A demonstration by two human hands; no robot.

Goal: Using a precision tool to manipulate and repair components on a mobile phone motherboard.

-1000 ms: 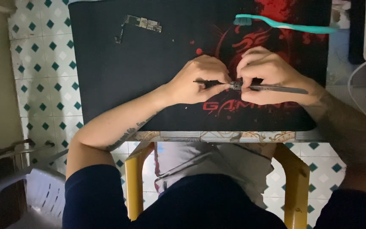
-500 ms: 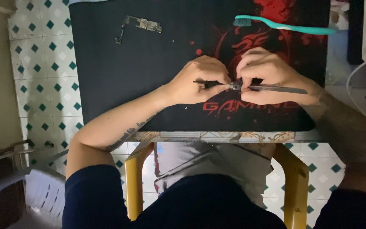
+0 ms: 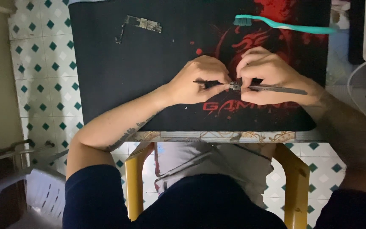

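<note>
Overhead view of a seated person working at a small counter (image 3: 217, 136) covered by a large black mat with a red printed design (image 3: 149, 63). Centre right of the frame: the left hand (image 3: 200, 80) and right hand (image 3: 267, 78) meet fingertip to fingertip over a tiny metallic component (image 3: 235, 86), which lies low on the mat, just above the red lettering. Both hands are curled nearly closed. The left hand pinches a thin dark pointed tool (image 3: 204, 82) whose tip runs toward the component; the right hand grips a longer slim grey metal tool (image 3: 280, 88), its shaft trailing out to the right past the wrist. Whether the fingers also press on the component itself cannot be told, as the knuckles hide it.

Upper left of the frame: a small bare green-and-silver circuit board (image 3: 142, 24) lies on the mat, well apart from the hands. Upper right: a teal plastic toothbrush (image 3: 284, 25) lies along the mat's top edge, bristles to the left.

Judged from this posture, fine work of this kind goes best with both wrists resting on the mat, the two tool tips kept close together, pressure kept light so the small part does not spring away, and the head held steady over the component.
</note>
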